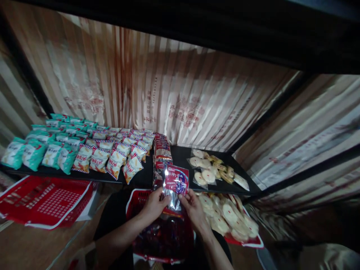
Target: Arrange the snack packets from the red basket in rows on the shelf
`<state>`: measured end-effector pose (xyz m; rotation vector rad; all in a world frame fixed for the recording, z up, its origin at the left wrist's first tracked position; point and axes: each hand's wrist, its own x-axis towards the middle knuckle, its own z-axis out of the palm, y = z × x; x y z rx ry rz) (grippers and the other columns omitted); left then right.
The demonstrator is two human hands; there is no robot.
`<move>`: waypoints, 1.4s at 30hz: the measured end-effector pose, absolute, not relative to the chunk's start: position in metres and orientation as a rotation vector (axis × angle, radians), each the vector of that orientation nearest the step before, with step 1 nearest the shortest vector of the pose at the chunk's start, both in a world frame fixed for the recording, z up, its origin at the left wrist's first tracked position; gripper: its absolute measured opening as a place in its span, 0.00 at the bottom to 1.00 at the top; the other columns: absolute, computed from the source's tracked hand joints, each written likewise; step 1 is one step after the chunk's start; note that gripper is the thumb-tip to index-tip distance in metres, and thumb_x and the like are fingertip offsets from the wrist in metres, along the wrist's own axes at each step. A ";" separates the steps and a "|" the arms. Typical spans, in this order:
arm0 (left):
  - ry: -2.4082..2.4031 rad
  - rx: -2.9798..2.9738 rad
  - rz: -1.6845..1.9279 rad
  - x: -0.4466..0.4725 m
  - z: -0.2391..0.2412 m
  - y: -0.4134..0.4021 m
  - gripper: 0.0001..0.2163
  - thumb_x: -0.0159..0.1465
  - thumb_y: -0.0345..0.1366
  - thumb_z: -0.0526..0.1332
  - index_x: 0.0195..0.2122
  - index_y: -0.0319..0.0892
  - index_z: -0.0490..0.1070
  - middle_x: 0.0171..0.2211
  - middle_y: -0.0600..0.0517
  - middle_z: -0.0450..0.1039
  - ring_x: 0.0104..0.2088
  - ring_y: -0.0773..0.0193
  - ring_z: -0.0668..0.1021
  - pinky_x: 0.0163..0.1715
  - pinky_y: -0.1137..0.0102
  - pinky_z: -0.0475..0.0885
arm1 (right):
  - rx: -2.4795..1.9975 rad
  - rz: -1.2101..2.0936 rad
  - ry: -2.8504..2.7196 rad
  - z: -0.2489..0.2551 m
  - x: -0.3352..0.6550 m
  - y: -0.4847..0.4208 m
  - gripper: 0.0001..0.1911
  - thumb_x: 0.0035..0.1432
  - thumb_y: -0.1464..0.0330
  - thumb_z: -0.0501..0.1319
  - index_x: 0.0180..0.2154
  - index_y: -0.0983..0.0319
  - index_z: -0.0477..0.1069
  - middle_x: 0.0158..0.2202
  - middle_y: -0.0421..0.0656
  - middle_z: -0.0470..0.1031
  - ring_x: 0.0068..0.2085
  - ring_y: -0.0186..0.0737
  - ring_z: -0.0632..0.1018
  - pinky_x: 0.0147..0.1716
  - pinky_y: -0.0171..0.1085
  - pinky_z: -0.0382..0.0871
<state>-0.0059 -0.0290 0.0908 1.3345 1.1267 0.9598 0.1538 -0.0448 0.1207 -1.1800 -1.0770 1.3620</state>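
Observation:
Between my two hands is a red and purple snack packet (176, 183) with a silvery lower part, held upright at the shelf's front edge. My left hand (156, 203) pinches its left side, and my right hand (191, 207) grips the lower right side. Behind the packet, a row of similar red packets (162, 148) stands on the black shelf (180, 152). Below my hands, a red basket (133, 198) contains more dark, shiny packets, hard to make out in the shade.
Left on the shelf stand rows of teal bags (33, 153) and white-orange bags (116, 161). Clear-wrapped round white items (208, 175) lie to the right, above a basket of similar items (230, 213). Another red basket (53, 200) sits at lower left. A dark upper shelf (225, 30) hangs overhead.

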 end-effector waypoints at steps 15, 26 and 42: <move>1.747 1.327 1.150 0.035 0.134 0.152 0.15 0.57 0.27 0.55 0.44 0.39 0.73 0.47 0.44 0.73 0.48 0.58 0.74 0.48 0.67 0.67 | -1.423 1.088 -1.149 0.136 0.164 0.196 0.20 0.35 0.58 0.66 0.30 0.60 0.65 0.22 0.37 0.72 0.24 0.37 0.72 0.26 0.35 0.66; 1.884 1.458 1.124 0.033 0.125 0.231 0.14 0.55 0.24 0.52 0.35 0.38 0.77 0.42 0.43 0.76 0.48 0.55 0.74 0.52 0.64 0.63 | -1.642 0.859 -1.417 0.108 0.145 0.294 0.13 0.50 0.63 0.58 0.35 0.64 0.70 0.25 0.41 0.76 0.28 0.39 0.77 0.25 0.34 0.68; 1.968 1.592 0.997 0.030 0.106 0.244 0.14 0.55 0.26 0.52 0.37 0.36 0.76 0.42 0.41 0.75 0.49 0.52 0.72 0.53 0.60 0.60 | -1.923 0.516 -1.753 0.083 0.137 0.318 0.14 0.58 0.65 0.57 0.44 0.63 0.72 0.39 0.48 0.78 0.42 0.44 0.78 0.39 0.35 0.67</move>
